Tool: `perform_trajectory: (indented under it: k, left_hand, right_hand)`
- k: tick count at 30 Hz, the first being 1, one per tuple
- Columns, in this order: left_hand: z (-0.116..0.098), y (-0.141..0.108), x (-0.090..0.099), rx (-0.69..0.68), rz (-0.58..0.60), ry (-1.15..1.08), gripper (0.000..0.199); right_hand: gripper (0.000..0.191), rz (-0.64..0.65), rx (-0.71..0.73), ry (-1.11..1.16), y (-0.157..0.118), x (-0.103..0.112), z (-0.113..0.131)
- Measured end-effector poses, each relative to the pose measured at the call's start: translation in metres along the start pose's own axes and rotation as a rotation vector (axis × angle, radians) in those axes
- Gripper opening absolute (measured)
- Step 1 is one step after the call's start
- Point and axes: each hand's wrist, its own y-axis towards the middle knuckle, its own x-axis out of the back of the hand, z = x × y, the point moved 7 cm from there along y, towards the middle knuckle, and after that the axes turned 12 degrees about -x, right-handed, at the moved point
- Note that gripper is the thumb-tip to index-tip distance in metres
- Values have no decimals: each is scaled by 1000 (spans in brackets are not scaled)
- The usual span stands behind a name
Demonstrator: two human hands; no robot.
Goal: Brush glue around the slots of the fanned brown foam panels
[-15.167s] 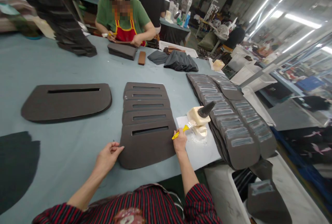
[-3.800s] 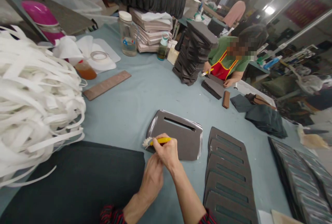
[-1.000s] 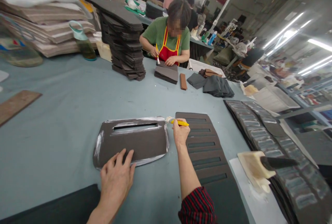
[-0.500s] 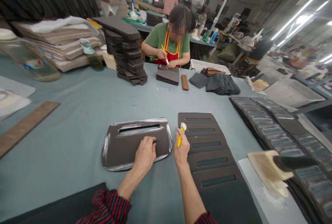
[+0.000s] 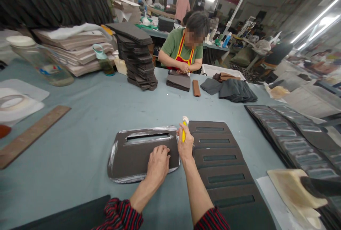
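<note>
Right hand (image 5: 185, 144) closed around yellow-handled white-bristled brush (image 5: 183, 130), held upright. Left hand (image 5: 158, 164) lay flat, open, on dark brown slotted foam panel (image 5: 125, 159), at 12 o'clock on blue-grey table (image 5: 80, 116). White adhesive (image 5: 114, 153) streaked panel's rim and slot edges; centre left bare. Stepped row of unstreaked slotted panels (image 5: 218, 159) lay just beside, at 1 o'clock.

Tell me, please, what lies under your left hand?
Your left hand rests on a slotted dark grey panel streaked white at its edges; the surface beneath the palm is hidden.
</note>
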Motion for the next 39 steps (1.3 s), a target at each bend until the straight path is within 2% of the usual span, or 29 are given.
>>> perform_trajectory:
  k: [3,6,10,14,18,25,31,39]
  left_hand:
    - [7,4,10,-6,-60,0,29]
    - [9,17,13,-84,-82,32,35]
    - [0,44,-5,-299,-13,72,45]
    - [-4,62,-25,-391,49,160,46]
    - [-4,65,-30,-376,53,248,52]
    - [0,63,-32,-318,49,277,53]
    - [10,61,-30,-227,-3,298,64]
    - [21,52,-17,-176,-15,318,62]
  right_hand:
    - [32,17,-2,-69,-8,-1,-9]
    - [25,-37,83,-218,-36,9,-21]
    - [19,-35,222,-352,-81,8,-30]
    - [24,-26,254,-448,-97,0,-31]
    - [36,-32,265,-528,-94,-4,-26]
    - [40,-89,238,-591,-95,-5,-18]
    - [29,-89,202,-618,-96,-8,-20]
    - [22,-111,158,-625,-97,-11,-25]
